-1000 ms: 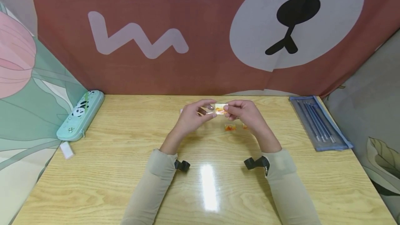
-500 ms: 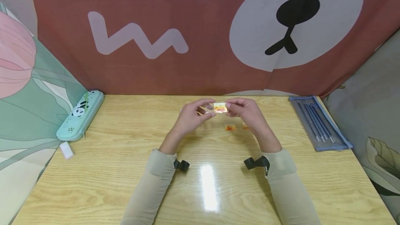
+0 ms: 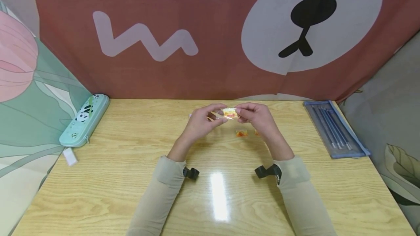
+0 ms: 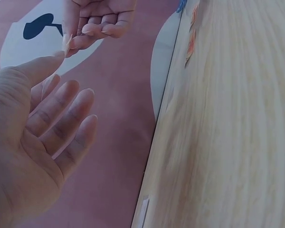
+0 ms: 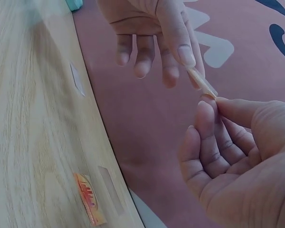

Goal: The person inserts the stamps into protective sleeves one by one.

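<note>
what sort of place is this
Likely a study or craft desk: a pale wood-grain table holds a mint-green oblong panda-print case and a blue-edged translucent pouch of slim pencil-like sticks, before a red-brown cartoon-print backdrop.

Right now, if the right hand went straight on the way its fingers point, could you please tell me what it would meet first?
Probably the left hand, facing it just past the yellow piece the right hand pinches; depth there is hard to judge.
</note>
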{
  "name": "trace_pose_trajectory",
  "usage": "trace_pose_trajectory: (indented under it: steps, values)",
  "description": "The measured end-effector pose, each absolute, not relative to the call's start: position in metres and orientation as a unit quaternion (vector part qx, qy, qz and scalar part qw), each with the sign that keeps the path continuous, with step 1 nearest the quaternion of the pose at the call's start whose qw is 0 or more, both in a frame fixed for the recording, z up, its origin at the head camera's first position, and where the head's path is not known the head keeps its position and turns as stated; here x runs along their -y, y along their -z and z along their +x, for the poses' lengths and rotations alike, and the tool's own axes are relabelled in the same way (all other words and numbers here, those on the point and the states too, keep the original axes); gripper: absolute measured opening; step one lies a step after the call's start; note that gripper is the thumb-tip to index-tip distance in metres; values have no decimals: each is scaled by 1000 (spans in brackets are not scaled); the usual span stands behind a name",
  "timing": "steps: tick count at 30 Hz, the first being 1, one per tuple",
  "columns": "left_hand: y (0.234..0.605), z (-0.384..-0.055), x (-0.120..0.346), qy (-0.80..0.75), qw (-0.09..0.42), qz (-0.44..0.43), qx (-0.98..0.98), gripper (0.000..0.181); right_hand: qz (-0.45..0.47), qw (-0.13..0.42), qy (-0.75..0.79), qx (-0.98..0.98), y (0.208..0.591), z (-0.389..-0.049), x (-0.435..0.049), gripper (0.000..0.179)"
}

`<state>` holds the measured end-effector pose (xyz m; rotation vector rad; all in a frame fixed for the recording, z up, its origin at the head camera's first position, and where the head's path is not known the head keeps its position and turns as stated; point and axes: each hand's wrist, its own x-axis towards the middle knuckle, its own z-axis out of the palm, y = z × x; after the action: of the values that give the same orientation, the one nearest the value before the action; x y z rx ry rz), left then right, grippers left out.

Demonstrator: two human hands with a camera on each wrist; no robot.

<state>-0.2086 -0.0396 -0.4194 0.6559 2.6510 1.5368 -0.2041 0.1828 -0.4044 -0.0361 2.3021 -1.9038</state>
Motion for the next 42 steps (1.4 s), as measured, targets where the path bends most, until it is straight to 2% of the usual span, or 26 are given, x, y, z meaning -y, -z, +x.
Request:
trace_pose_trajectory:
  steps: [25,42]
  values:
    - [419,-208,37,-467,-16,207,-859,43,-26,60,663,-746,407,-201,-174,28]
    - [419,-209,40,-472,-27,216,-854,44,-45,128,636,-760,407,-203,-179,41]
